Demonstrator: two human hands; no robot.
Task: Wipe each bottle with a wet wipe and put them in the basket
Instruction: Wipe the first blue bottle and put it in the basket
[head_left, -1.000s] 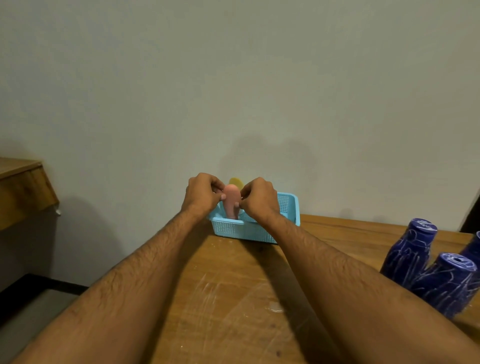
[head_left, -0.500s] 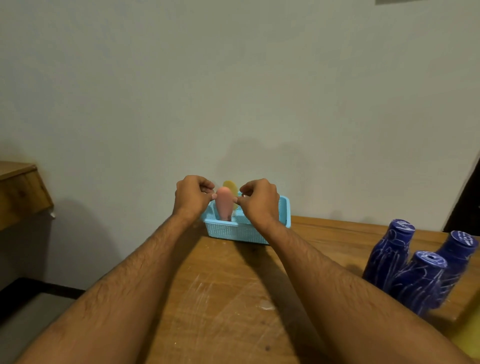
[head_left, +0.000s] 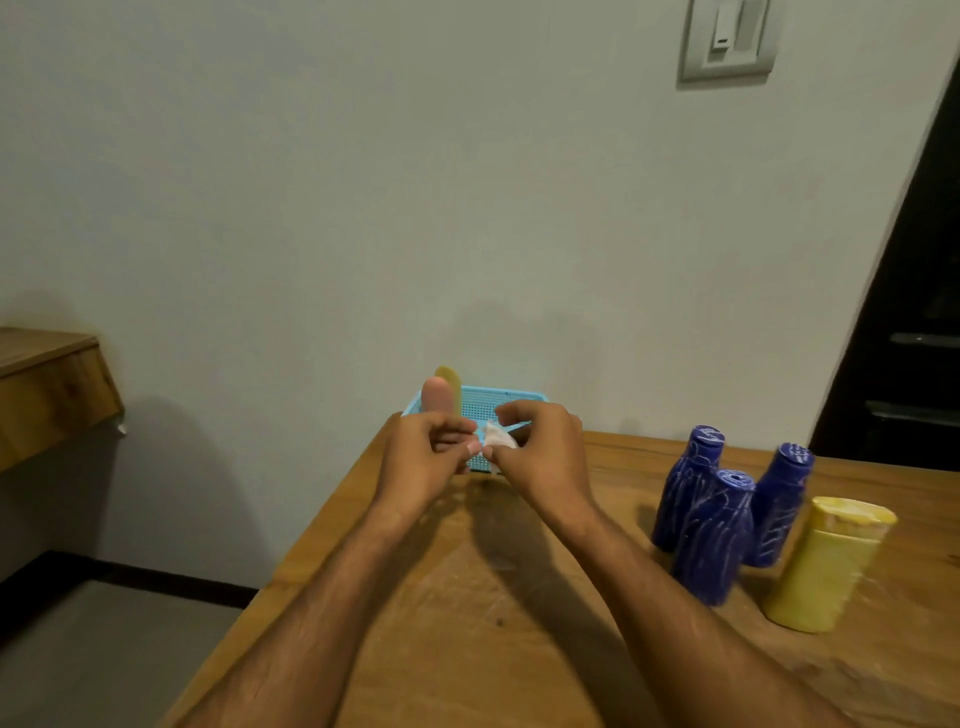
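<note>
A light blue basket (head_left: 511, 402) stands at the table's far edge against the wall. A pink bottle (head_left: 434, 399) and a yellow bottle (head_left: 451, 382) stand upright in its left end. In front of the basket, my left hand (head_left: 423, 460) and my right hand (head_left: 543, 452) both pinch a small crumpled white wet wipe (head_left: 497, 439) between their fingertips. Three dark blue bottles (head_left: 714, 540) and one yellow bottle (head_left: 826, 564) stand in a group on the table at the right.
The wooden table (head_left: 467, 623) has its left edge running diagonally toward the basket, with floor (head_left: 93, 654) below. A wooden shelf (head_left: 47, 384) juts out at the far left. A wall switch (head_left: 727, 39) is up high, and a dark doorway (head_left: 914, 338) lies at the right.
Both hands have let go of the pink bottle, which now stands in the basket, and drawn back toward me. They now hold the wipe between them. The view has tilted right.
</note>
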